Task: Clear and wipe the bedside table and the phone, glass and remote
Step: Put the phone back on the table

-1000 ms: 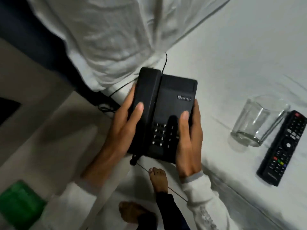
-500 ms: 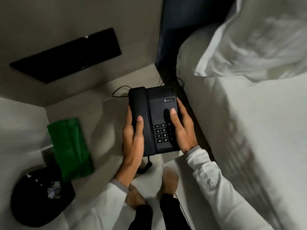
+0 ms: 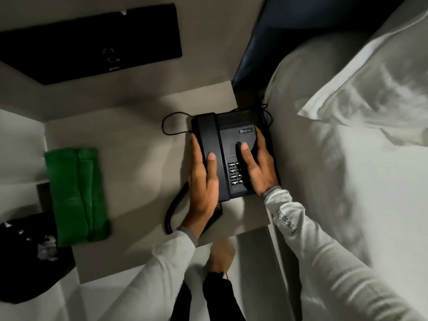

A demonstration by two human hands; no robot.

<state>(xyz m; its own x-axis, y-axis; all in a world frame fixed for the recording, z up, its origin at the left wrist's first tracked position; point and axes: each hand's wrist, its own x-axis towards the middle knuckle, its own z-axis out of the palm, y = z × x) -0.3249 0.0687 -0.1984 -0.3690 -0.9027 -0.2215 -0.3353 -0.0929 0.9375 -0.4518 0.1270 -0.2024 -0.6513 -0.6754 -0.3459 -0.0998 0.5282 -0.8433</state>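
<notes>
The fingers (image 3: 212,158) of the left hand (image 3: 203,186) are wrapped along the handset side, those of the right hand (image 3: 259,167) clamped opposite; the telephone (image 3: 228,144) is thus steadied level at the bench (image 3: 129,140) by the bed (image 3: 347,181), seemingly for setting down.

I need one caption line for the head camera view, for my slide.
Both hands, left hand and right hand, hold the black phone at the bedside table, near a green cloth.

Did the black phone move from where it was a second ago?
Yes. The phone, held in the left hand and right hand, went from the bed over to the bedside table, near the green cloth.
</notes>
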